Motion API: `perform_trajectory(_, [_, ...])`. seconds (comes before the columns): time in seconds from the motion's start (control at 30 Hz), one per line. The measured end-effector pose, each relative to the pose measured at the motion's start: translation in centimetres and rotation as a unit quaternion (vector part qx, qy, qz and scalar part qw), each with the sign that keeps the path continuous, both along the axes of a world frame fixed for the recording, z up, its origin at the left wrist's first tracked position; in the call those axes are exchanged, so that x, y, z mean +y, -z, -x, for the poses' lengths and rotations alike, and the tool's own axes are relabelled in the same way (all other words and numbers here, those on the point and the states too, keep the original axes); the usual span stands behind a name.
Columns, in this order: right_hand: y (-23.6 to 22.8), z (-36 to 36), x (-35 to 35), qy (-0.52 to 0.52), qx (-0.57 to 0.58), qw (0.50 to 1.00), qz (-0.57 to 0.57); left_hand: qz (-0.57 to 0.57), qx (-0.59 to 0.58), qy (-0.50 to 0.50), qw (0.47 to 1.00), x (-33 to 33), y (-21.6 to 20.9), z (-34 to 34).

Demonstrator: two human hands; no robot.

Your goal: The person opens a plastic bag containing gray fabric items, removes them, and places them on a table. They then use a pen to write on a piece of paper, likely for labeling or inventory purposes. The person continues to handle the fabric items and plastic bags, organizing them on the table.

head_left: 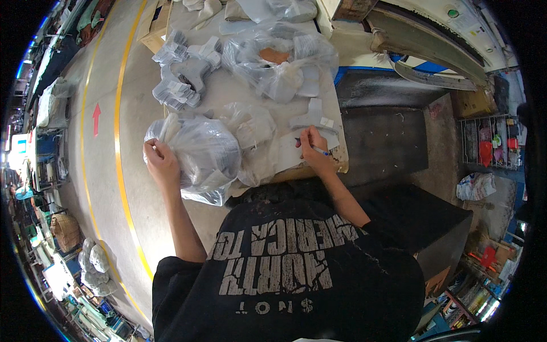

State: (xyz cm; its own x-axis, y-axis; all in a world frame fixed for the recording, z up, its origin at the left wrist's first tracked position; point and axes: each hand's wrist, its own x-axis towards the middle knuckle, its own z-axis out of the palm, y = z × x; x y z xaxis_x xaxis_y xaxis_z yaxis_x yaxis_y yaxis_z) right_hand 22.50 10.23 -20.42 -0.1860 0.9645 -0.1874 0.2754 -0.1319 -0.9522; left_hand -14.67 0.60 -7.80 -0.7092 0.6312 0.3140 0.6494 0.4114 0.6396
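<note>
My left hand (pixel 160 153) pinches the edge of a clear plastic bag (pixel 211 154) that bulges with light grey pieces. It lies at the table's near left. My right hand (pixel 314 147) is closed around a pen (pixel 325 153) with a blue end, and its fingers hide most of the barrel. Under that hand lies a white sheet of paper (pixel 288 153) near the table's right corner. Just beyond the paper is a grey T-shaped piece (pixel 313 117) with a small white label. Between my hands sits a second crumpled plastic bag (pixel 248 125).
Stacks of grey shaped pieces (pixel 191 71) stand at the table's far left. A large clear bag (pixel 279 62) with something brown in it lies farther back. An open cardboard box (pixel 154 28) is beyond the left edge, and a dark bin (pixel 387 142) is to the right.
</note>
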Motion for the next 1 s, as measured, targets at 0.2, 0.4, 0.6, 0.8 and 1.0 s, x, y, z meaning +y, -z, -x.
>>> perform_trajectory(0.2, [2.3, 0.1, -0.3, 0.028, -0.08, 0.988, -0.133, 0.025, -0.032, -0.008, 0.999, -0.1, -0.3, 0.0])
perform_trajectory(0.4, [2.9, 0.5, -0.4, 0.035, -0.066, 0.981, -0.18, 0.015, -0.026, -0.006, 1.0, -0.1, -0.1, 0.0])
perform_trajectory(0.6, [2.6, 0.7, -0.4, 0.039, -0.081, 0.98, -0.176, 0.021, -0.032, -0.007, 0.999, -0.1, -0.2, 0.0])
perform_trajectory(0.8, [2.5, 0.9, -0.4, 0.043, -0.077, 0.977, -0.192, 0.006, -0.023, -0.002, 1.0, 0.0, -0.1, -0.1])
perform_trajectory(1.0, [3.1, 0.7, -0.3, 0.04, -0.091, 0.973, -0.207, 0.004, -0.021, 0.005, 1.0, -0.1, 0.1, 0.1])
